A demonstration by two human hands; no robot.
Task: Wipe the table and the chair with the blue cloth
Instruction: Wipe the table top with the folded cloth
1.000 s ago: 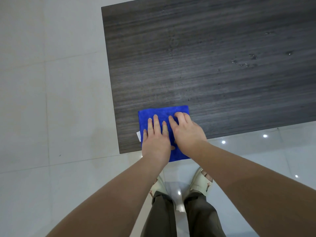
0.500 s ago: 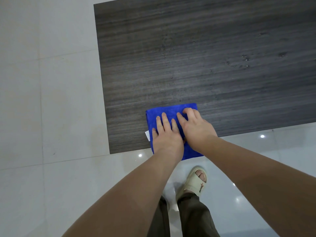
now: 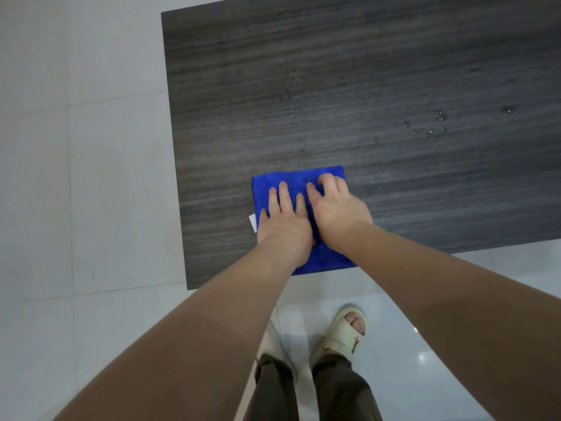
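Observation:
A folded blue cloth (image 3: 293, 182) lies flat on the dark wood-grain table (image 3: 334, 86), near its front left corner. The cloth's near edge hangs slightly over the table's front edge, and a small white tag sticks out on its left side. My left hand (image 3: 283, 226) presses on the cloth's left half with fingers stretched forward. My right hand (image 3: 337, 211) presses on the right half, fingertips curled near the far right corner. The two hands touch side by side. No chair is in view.
Small water droplets (image 3: 431, 126) sit on the table to the far right of the cloth. Pale glossy floor tiles (image 3: 91, 208) surround the table on the left and front. My feet in cream sandals (image 3: 346, 332) stand just in front of the table's edge.
Both hands have slid the cloth to the right along the front edge, away from the table's left corner. My feet have shifted on the floor.

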